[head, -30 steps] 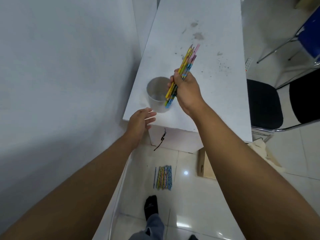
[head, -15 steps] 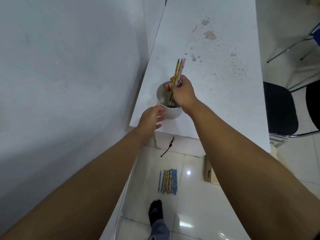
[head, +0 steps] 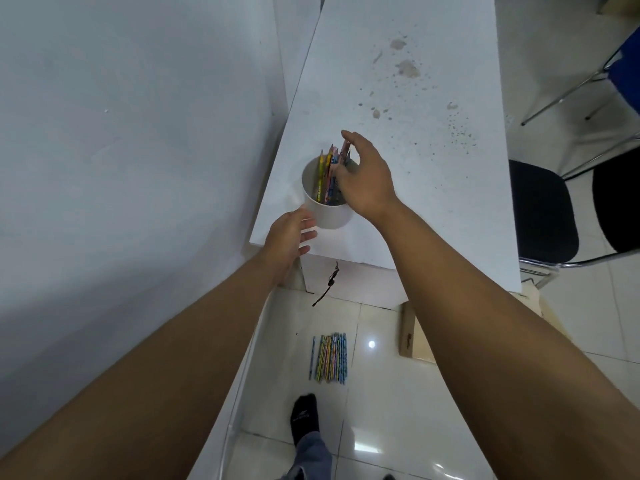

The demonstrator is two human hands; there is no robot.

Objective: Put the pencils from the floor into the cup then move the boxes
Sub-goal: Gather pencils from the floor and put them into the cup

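A white cup (head: 330,216) stands near the front left corner of the white table (head: 398,81). Several coloured pencils (head: 325,178) stand inside it, tips up. My right hand (head: 367,174) hovers over the cup's right rim, fingers spread, holding nothing. My left hand (head: 287,237) rests against the cup's lower left wall, thumb and straight fingers touching it. More pencils (head: 330,356) lie in a neat row on the tiled floor below the table's end. A flat cardboard box (head: 410,336) lies on the floor to their right, partly hidden by my right arm.
A white wall runs close along the left. A black chair (head: 540,209) stands right of the table, with a blue chair (head: 623,71) farther back. A black cord (head: 329,282) hangs from the table's end. My socked foot (head: 304,417) is just below the floor pencils.
My right hand lowered its bundle of pencils into the cup and let go; its fingers have spread. My left hand reached the cup's side and stays there.
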